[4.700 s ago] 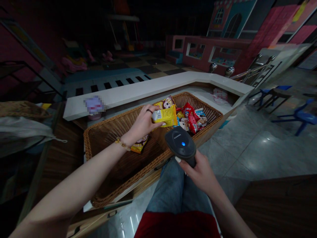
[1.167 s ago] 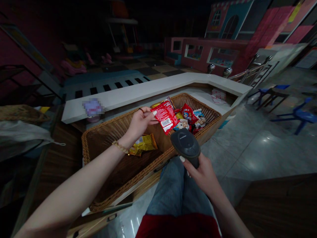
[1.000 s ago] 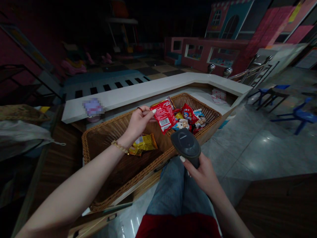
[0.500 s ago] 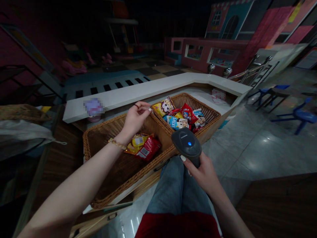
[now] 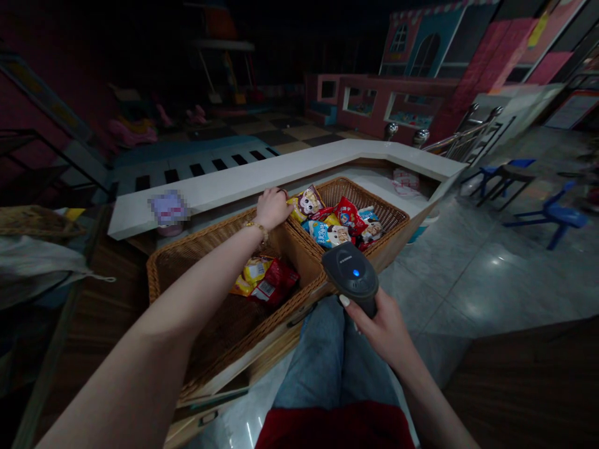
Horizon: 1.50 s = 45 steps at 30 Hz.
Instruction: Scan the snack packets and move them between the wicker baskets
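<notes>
Gripping a barcode scanner [image 5: 349, 271] above a wicker basket [image 5: 150, 277]

The right hand [image 5: 381, 330] is clenched around the scanner's handle, with its blue light [image 5: 356, 272] lit, just above the near rim and over the person's jeans [image 5: 318, 355]. The left hand [image 5: 274, 209] rests curled near the top of the wicker divider [image 5: 299, 240], beside the white table [image 5: 234, 181]. No packet shows in it, though the fingers could hide something small, so I cannot tell whether it is holding anything. Snack packets [image 5: 334, 218] crowd the right compartment, while a yellow packet [image 5: 250, 271] and a red packet [image 5: 276, 280] lie together in the left one.

The scanner sits close to the rim, so a knock against the wicker could jolt it in the one-handed grip. Packets heaped against the divider could slide across if an arm brushes them. The gold bracelet [image 5: 256, 229] could also snag on the weave during a reach low into the basket. (Glossy wrappers in this dim light could also throw glare and spoil a barcode read.)
</notes>
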Each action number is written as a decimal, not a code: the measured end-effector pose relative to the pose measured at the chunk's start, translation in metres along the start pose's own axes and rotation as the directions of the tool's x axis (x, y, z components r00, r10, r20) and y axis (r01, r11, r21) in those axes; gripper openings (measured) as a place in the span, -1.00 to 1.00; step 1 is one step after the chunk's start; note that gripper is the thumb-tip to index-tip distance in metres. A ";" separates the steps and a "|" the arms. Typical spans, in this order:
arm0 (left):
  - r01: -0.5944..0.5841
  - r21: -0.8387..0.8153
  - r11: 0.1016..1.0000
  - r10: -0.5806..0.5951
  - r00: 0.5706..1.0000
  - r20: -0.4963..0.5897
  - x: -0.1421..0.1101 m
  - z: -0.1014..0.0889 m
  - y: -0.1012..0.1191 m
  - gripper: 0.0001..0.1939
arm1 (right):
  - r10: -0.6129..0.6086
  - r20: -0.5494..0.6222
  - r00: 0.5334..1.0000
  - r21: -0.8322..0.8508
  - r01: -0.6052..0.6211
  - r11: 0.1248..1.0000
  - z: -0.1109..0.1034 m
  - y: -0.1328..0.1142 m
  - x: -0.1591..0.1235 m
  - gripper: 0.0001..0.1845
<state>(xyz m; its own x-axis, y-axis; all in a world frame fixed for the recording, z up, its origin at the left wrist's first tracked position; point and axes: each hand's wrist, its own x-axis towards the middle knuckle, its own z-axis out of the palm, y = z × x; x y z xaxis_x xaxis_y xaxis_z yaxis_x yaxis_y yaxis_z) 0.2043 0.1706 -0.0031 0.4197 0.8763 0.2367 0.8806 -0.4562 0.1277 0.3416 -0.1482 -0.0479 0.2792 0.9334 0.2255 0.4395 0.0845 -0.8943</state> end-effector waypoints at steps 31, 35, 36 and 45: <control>-0.408 -0.229 0.884 0.453 0.870 0.194 -0.050 -0.011 0.029 -0.16 | 0.050 -0.026 0.998 0.031 -0.050 0.998 -0.006 0.010 0.012 -0.72; -0.412 -0.220 0.884 0.452 0.874 0.180 -0.049 -0.014 0.035 -0.27 | 0.044 -0.031 0.999 0.031 -0.043 0.999 -0.006 0.010 0.018 -0.75; -0.422 -0.212 0.882 0.454 0.881 0.135 -0.051 -0.017 0.034 -0.29 | 0.041 -0.034 0.999 0.028 -0.040 0.999 -0.006 0.010 0.020 -0.76; -0.539 -0.079 0.838 0.506 0.824 -0.253 -0.099 -0.040 0.007 -0.22 | 0.026 -0.014 1.000 0.044 -0.026 0.999 0.000 0.010 0.030 -0.67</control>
<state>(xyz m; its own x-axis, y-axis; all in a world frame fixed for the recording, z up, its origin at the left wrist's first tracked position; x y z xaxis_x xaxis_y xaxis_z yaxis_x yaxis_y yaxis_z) 0.1599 0.0749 0.0129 0.7363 0.4522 0.5033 0.4945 -0.8674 0.0559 0.3544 -0.1193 -0.0501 0.3027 0.9303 0.2072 0.3945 0.0756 -0.9158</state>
